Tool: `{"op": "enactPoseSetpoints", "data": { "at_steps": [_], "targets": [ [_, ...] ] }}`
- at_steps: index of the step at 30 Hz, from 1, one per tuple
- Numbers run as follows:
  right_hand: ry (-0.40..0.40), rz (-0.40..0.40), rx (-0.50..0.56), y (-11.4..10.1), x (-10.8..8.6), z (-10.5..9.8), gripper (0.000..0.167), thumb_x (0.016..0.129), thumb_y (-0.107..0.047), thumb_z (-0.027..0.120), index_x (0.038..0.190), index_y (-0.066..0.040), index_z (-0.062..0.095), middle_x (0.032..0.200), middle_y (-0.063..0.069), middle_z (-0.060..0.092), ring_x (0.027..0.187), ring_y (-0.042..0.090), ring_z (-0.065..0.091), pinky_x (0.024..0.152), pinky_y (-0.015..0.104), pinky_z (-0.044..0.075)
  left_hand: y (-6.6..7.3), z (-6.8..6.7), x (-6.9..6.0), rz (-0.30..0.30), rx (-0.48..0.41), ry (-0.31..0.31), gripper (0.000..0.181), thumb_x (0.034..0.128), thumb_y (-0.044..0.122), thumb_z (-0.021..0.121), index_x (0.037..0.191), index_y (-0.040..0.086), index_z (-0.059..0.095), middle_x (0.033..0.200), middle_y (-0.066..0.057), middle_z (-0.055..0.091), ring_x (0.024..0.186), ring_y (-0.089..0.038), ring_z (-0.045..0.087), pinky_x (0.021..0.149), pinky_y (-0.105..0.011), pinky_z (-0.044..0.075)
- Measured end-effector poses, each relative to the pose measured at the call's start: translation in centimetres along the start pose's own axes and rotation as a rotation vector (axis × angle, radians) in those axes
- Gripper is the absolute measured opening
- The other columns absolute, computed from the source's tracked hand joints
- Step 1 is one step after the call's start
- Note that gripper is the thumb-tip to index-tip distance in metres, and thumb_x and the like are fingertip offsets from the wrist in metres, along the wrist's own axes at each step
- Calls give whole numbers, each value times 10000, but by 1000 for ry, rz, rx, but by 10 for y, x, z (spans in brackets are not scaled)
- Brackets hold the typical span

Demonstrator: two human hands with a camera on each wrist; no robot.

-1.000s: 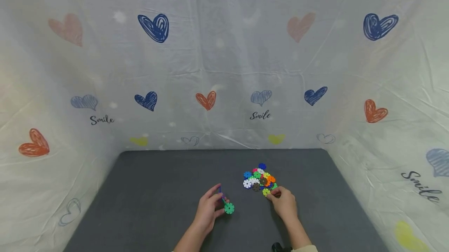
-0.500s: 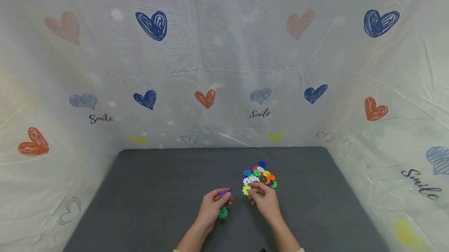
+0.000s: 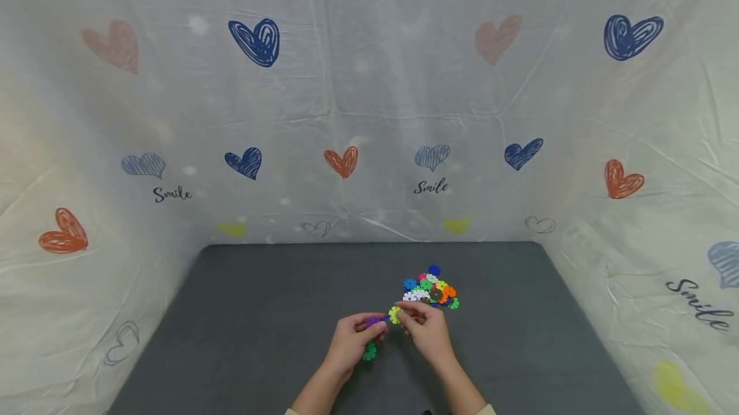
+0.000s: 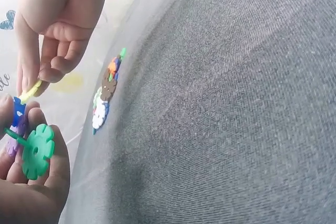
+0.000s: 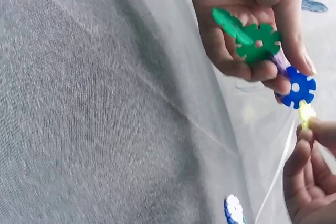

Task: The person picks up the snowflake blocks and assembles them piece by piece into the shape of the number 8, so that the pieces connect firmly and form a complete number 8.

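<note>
When viewed from head, pinching purple disc (image 3: 372, 322) in fingers of left hand (image 3: 349, 341), yellow disc (image 3: 395, 315) in right hand (image 3: 428, 335), above desk (image 3: 277, 312) near heaped discs (image 3: 435, 294). From left wrist, showing green disc (image 4: 39, 161) before left hand. From right wrist, showing yellow disc touching blue disc (image 5: 302, 94).
</note>
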State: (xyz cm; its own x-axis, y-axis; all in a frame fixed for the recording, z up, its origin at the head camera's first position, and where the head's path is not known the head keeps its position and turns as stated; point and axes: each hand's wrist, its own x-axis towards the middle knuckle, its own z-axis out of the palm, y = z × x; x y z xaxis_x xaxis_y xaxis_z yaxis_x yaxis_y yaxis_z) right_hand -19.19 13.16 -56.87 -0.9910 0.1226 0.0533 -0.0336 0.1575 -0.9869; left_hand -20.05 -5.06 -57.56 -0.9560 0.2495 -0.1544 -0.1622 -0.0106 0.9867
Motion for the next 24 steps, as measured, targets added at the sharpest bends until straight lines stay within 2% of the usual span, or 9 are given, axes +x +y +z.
{"op": "enactPoseSetpoints", "data": {
  "at_steps": [4,8,15,20,24],
  "targets": [
    [-43,-21,-49,-15,-4,-1,141,915,-31,723,1043,6,768,816,125,717,617,163,595,566,215,498,3,-2,-2,1,22,-7,307,943,217,729,1150,-11,726,1065,-222,741,949,-338,735,777,-312,603],
    [-101,-30,-74,-27,-7,-5,142,916,-9,713,1041,32,766,864,153,742,655,212,636,601,218,527,3,-5,-3,-2,44,-15,298,932,213,741,1137,-3,740,1017,-172,758,938,-332,737,774,-325,605],
    [-135,-28,-83,-3,-1,-6,168,918,-54,723,1065,13,771,883,123,755,621,60,579,587,210,515,-1,-7,-1,-28,88,-54,311,921,250,750,1119,9,752,921,-69,767,883,-270,736,786,-378,604],
    [-120,-23,-42,8,0,-3,270,917,-129,746,1134,27,712,832,104,735,627,90,600,586,230,518,-5,-5,-3,-37,63,-49,323,921,272,754,1103,5,752,915,-74,764,824,-177,723,750,-323,597],
    [-57,14,32,13,-1,-1,220,892,-128,777,1026,23,688,788,114,731,618,139,634,594,274,555,-5,-1,-5,-36,93,-33,331,946,308,723,1055,-2,760,894,-58,748,776,-141,676,705,-295,568]
  ]
}}
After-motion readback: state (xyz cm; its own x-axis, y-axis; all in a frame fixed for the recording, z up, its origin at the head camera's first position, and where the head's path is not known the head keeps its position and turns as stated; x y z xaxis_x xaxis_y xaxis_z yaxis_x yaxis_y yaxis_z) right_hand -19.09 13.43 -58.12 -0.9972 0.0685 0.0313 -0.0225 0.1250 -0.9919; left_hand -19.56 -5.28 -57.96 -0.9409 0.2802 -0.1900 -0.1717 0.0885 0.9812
